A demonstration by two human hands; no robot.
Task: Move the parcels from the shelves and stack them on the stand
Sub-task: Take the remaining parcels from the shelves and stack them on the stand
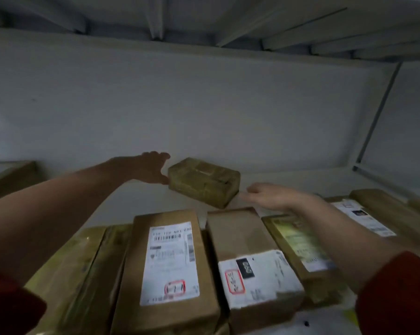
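A small brown taped parcel (204, 181) lies alone at the back of the white shelf (122, 204), turned at an angle. My left hand (147, 169) reaches in from the left with fingers spread, its thumb at the parcel's left end. My right hand (269, 195) comes from the right, fingers straight, fingertips just short of the parcel's right end. Neither hand grips it. Closer to me lies a row of cardboard parcels: one with a white barcode label (170, 264), one with a torn white label (254, 262), one with a green label (298, 245).
More parcels sit at the far right (373, 211), at the left front (68, 274) and at the far left (10, 176). The shelf's white back wall (204, 105) and the underside of the shelf above (204, 18) close in the space. A grey upright (378, 114) stands on the right.
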